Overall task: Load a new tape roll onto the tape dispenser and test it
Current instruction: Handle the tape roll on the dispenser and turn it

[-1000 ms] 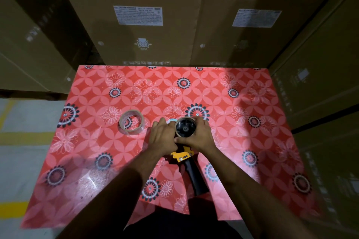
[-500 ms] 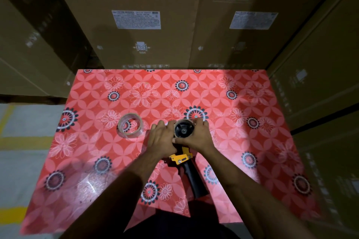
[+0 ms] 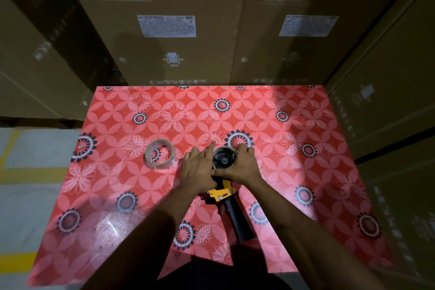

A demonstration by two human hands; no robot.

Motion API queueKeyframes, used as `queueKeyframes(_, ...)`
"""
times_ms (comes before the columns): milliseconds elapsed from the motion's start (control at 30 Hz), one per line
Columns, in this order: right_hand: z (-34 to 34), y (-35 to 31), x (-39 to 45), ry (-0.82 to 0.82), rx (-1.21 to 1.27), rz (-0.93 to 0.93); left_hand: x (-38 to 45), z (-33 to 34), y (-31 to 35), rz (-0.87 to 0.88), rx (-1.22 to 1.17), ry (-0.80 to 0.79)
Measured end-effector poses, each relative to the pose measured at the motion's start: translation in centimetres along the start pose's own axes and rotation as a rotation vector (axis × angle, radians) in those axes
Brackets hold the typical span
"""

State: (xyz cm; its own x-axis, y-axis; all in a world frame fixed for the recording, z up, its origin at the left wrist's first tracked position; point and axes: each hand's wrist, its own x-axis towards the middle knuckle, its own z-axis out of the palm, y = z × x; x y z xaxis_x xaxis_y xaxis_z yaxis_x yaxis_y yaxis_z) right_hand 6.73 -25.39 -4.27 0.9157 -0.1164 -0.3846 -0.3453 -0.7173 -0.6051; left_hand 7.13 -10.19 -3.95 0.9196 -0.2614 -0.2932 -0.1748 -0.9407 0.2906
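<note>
Just below the frame's centre, the tape dispenser [image 3: 223, 193] lies on the red flowered tablecloth [image 3: 294, 172], black handle pointing toward the bottom edge. Both hands cup the roll on its black hub [image 3: 223, 159]. The left hand [image 3: 199, 169] presses its side with fingers loosely spread; the right hand [image 3: 243, 165] curls around it, thumb on the near rim. Another tape roll [image 3: 160, 153] sits left of centre, apart.

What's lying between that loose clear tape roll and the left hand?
Nothing: the head view shows only bare red flowered tablecloth between the clear tape roll and left hand.
</note>
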Motion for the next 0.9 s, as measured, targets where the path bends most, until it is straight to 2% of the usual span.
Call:
queueKeyframes(267, -0.2, 1.0, 0.4, -0.055, -0.008, -0.129, 0.0, 0.7, -0.9, -0.039, -0.094, 0.014)
queueKeyframes(500, -0.1, 0.4, 0.0, -0.010, 0.030, -0.013, -0.4, 0.1, -0.8, 0.001, -0.093, -0.032)
queueKeyframes(600, -0.2, 0.6, -0.3, 0.009, -0.002, -0.092, -0.3, 0.2, -0.5, 0.006, -0.088, -0.012)
queueKeyframes(767, -0.9, 0.9, -0.1, -0.107, -0.063, -0.238, 0.2, 0.9, -0.8, -0.025, -0.063, -0.013)
queueKeyframes(900, -0.4, 0.6, -0.5, -0.004, 0.010, -0.083, 0.2, 0.9, -0.9, -0.015, -0.062, -0.019)
